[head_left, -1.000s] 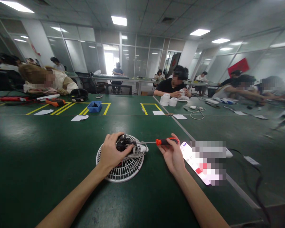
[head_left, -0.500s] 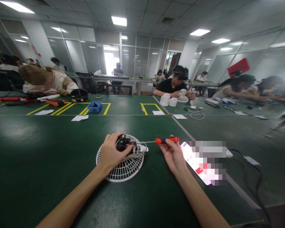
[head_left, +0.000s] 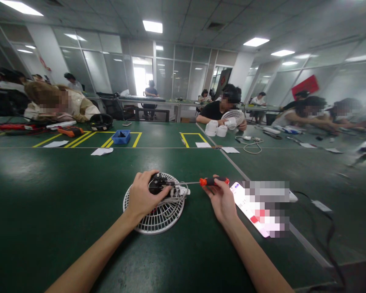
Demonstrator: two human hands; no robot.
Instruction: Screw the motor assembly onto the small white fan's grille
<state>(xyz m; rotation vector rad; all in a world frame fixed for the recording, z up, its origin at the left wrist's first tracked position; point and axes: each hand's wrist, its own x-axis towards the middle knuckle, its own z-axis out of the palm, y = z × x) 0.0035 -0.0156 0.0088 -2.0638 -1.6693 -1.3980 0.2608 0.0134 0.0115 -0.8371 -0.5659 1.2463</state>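
Blue bin (head_left: 121,141): far side of your bench (head_left: 79,183); dark contents, too small to identify.
Fan grille (head_left: 158,230): white, before you, under the black motor (head_left: 155,185).
Left hand (head_left: 141,196): curled around the motor.
Right hand (head_left: 224,202): pinching the screwdriver (head_left: 214,181), shaft reaching the motor assembly.
Phone (head_left: 245,205): lit, just beside your right hand.

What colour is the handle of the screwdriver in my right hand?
The screwdriver handle is orange-red and black, seen in the head view.
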